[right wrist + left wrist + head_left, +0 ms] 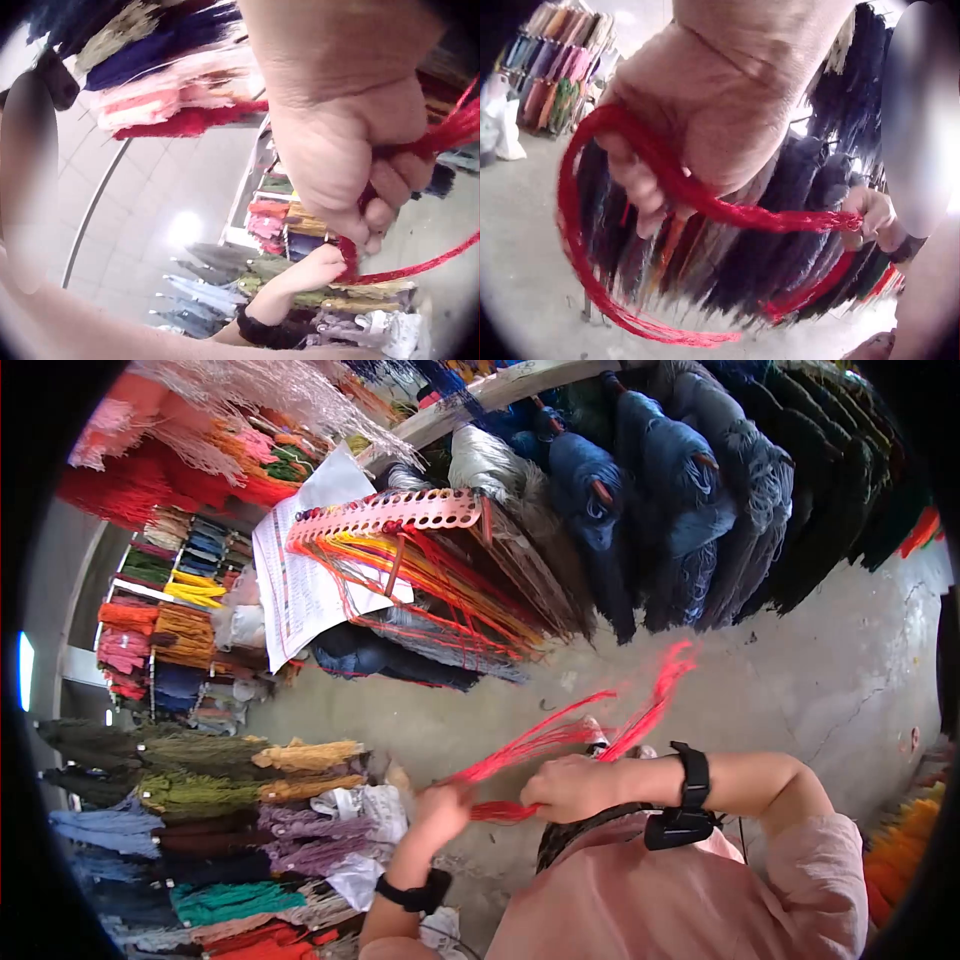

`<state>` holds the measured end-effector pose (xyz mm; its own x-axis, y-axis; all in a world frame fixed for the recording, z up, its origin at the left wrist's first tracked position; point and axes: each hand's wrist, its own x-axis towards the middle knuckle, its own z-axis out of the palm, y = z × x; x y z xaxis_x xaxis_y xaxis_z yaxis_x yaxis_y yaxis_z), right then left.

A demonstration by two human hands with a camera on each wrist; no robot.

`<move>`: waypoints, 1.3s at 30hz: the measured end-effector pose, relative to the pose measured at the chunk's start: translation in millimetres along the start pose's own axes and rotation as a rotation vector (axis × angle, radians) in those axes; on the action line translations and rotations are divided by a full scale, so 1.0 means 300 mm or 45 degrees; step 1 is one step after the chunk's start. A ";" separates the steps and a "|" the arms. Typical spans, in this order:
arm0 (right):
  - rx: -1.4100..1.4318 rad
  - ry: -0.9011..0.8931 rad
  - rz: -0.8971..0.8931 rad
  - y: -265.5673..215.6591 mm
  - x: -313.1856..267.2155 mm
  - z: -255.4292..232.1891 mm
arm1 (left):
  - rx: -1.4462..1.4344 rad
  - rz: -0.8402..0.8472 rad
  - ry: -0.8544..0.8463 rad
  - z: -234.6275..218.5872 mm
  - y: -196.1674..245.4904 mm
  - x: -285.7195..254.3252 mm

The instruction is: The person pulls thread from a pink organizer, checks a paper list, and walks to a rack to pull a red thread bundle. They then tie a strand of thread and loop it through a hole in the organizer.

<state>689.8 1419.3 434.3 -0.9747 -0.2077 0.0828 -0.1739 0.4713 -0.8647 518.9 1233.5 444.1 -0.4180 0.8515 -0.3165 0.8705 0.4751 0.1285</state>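
A skein of bright red yarn [535, 745] stretches between both hands in front of the lap, its loose ends fanning out forward. My left hand [442, 812], slightly blurred in the head view, grips the skein; in the left wrist view the red yarn [757, 216] runs across the palm and loops down past the fingers [634, 176]. Curled around another part of the bundle is my right hand [578, 788], a short way to the right. Its fingers [397, 180] wrap the yarn in the right wrist view, where a red strand [420, 270] also arcs below.
Ahead hangs a pink perforated card [440, 510] strung with red, orange and yellow threads, beside a printed sheet [275, 585]. Blue and dark skeins [690, 480] hang at the upper right. Racks of coloured yarn [220, 795] line the left, above a concrete floor [800, 670].
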 end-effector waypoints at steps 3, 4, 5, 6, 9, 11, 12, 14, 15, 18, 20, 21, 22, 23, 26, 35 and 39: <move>-0.162 -0.102 0.109 -0.073 0.029 0.008 | -0.906 0.198 -0.253 0.095 0.167 0.004; -0.126 -0.091 0.137 -0.076 0.014 -0.019 | -1.037 0.181 -0.630 0.065 0.217 0.009; -0.091 -0.079 0.166 -0.070 -0.006 -0.052 | -1.157 0.161 -1.013 0.013 0.278 0.015; -0.055 -0.063 0.196 -0.061 -0.029 -0.069 | -1.259 0.136 -1.402 -0.016 0.313 0.019; 0.937 -0.131 0.007 0.065 -0.061 0.065 | -2.016 0.375 -0.852 -0.006 0.328 -0.007; 1.419 -0.612 0.269 0.061 -0.070 0.065 | -2.395 0.178 -0.466 -0.019 0.350 -0.006; 1.679 -0.619 0.226 0.036 -0.081 0.080 | -2.566 0.072 -0.253 -0.030 0.361 -0.004; 1.486 -0.546 0.317 0.036 -0.045 0.140 | -2.749 -0.097 0.248 -0.053 0.388 0.002; 0.993 -0.254 0.283 0.050 -0.029 0.157 | -2.649 -0.311 0.571 -0.058 0.400 0.000; -0.104 0.224 0.111 0.060 -0.010 0.164 | -2.771 -0.588 0.359 0.103 0.262 -0.073; -0.313 0.031 -0.044 0.018 -0.020 0.121 | -3.115 -0.850 -0.387 0.182 0.226 -0.098; -0.236 -0.054 -0.110 0.012 -0.023 0.145 | -3.064 -0.869 -0.451 0.190 0.245 -0.103; -0.308 -0.257 -0.216 -0.020 -0.035 0.108 | -3.012 -0.886 -0.512 0.156 0.307 -0.104; -0.255 -0.275 -0.272 -0.006 -0.029 0.126 | -2.960 -0.902 -0.571 0.135 0.337 -0.106; -0.025 -0.192 -0.388 0.022 -0.035 0.110 | -3.131 -0.612 -0.325 0.157 0.272 -0.114; 0.149 -0.090 0.357 0.264 -0.193 -0.092 | -1.544 -0.537 0.051 -0.178 0.107 -0.283; -0.049 -0.110 -0.150 0.258 -0.145 -0.092 | -1.523 -0.088 -0.046 -0.418 0.247 -0.271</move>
<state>714.9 1488.5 377.6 -0.9318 -0.3355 0.1384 -0.2933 0.4715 -0.8316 584.8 1227.5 597.3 -0.4303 0.8184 -0.3808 0.0455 0.4410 0.8964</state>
